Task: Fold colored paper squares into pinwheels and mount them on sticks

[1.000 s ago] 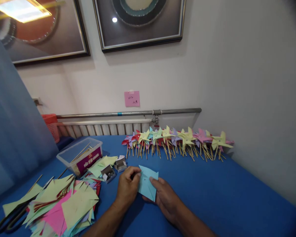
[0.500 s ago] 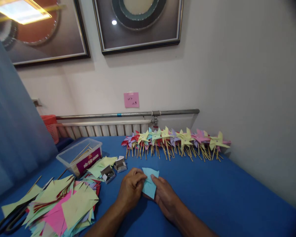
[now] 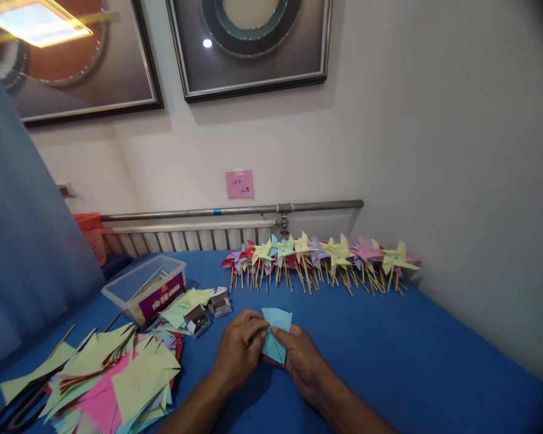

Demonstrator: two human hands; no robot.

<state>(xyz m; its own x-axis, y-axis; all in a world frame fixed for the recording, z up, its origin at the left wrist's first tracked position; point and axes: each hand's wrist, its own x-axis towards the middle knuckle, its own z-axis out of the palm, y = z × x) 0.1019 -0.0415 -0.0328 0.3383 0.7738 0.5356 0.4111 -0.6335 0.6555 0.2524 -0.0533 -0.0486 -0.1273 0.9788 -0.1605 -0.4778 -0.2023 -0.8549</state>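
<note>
Both hands, left hand point(image 3: 241, 349) and right hand point(image 3: 302, 360), pinch a light blue paper square point(image 3: 275, 333) with closed fingers just above the blue surface point(image 3: 389, 355), apparently to keep its folded corners gathered, finished pinwheels point(image 3: 321, 259) lined along the wall behind.

Blue table point(image 3: 389, 349), craft clutter.
We saw finished pinwheels point(image 3: 321, 259) lined by the wall, cut paper pile point(image 3: 117, 374), scissors point(image 3: 13, 401), plastic box point(image 3: 145, 286).
</note>
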